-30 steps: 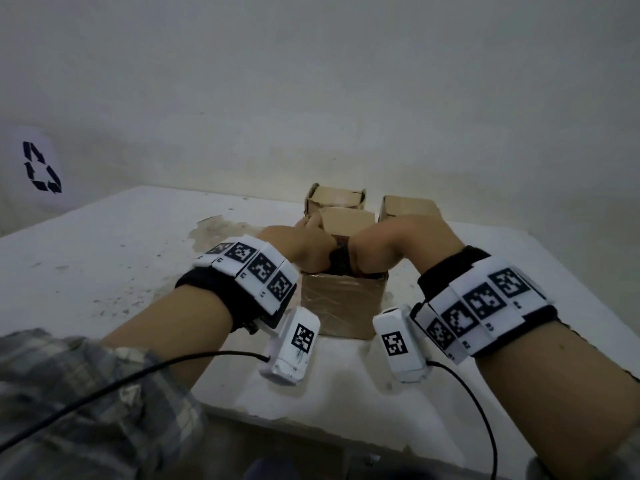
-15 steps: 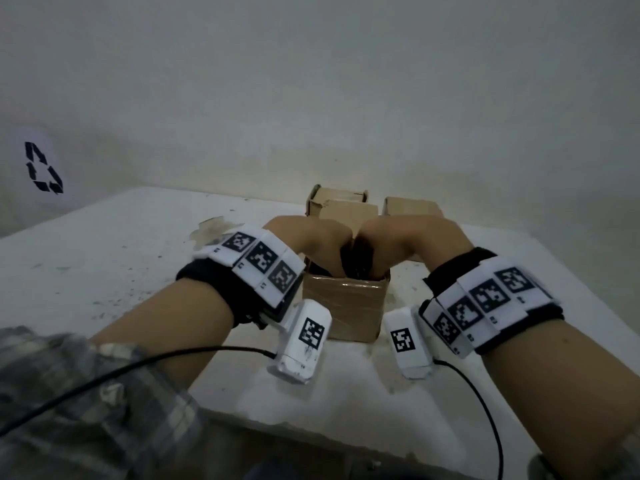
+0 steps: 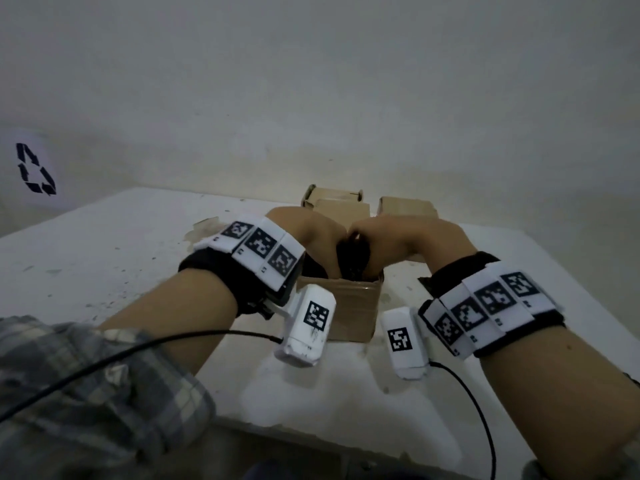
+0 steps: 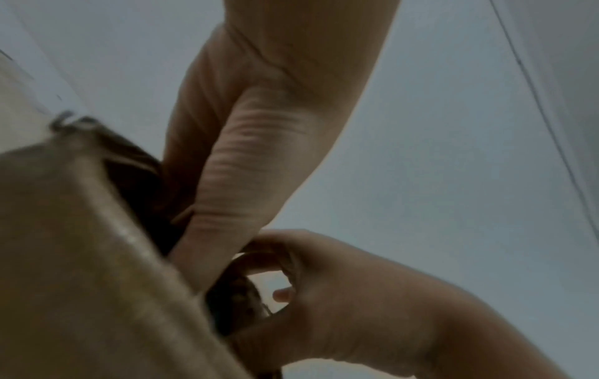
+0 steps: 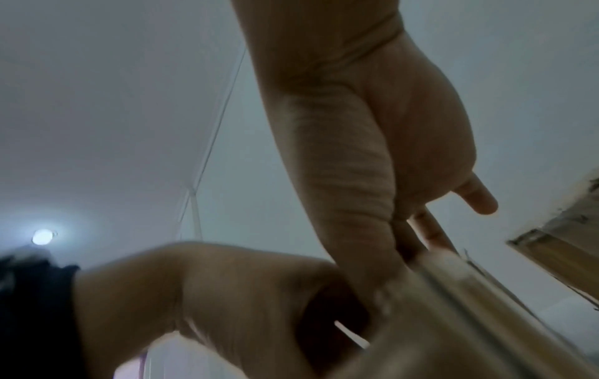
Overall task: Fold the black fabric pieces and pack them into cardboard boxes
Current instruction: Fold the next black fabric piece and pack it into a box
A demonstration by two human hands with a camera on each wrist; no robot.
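An open cardboard box (image 3: 349,306) stands mid-table. A bundle of black fabric (image 3: 353,261) sticks up out of its mouth, squeezed between my two hands. My left hand (image 3: 311,237) reaches down into the box on the left of the bundle, its fingers straight against the fabric (image 4: 136,179). My right hand (image 3: 398,237) bends over the bundle from the right, and its fingers curl round the cloth (image 4: 233,295). The fingertips are hidden inside the box (image 5: 486,320).
Behind the open box stand three more cardboard boxes, at the back left (image 3: 332,195), in the middle (image 3: 343,211) and at the back right (image 3: 405,206). The white table (image 3: 121,254) is stained at the left. Its front edge runs close below my wrists.
Both hands have closed in together over the box mouth. The fabric between them now stands more upright and narrower.
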